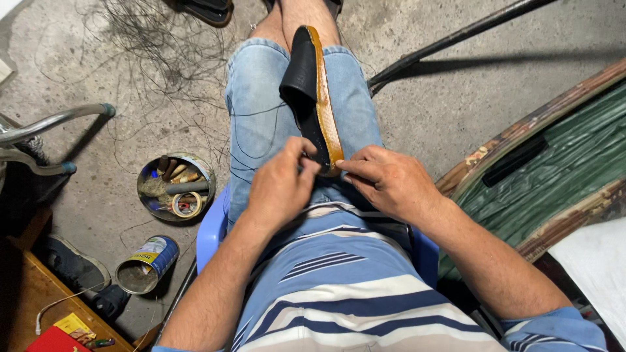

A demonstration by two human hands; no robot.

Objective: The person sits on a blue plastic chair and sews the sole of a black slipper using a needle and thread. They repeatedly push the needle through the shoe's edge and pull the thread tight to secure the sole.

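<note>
Head view: sandal (317, 98) lies lengthwise along the lap, heel end nearest.
Left hand (282, 186): fingers pinched on heel.
Right hand (390, 179): fingertips pinching sole edge.

Blue-and-white striped shirt (352, 287), faded denim shorts (261, 111), bare forearms.

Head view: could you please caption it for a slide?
Both hands, left hand and right hand, pinch a sandal on the lap.

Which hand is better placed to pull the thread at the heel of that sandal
Left, probably. The left hand has its fingers pinched at the heel of the sandal, while the right hand only steadies its edge.
</note>
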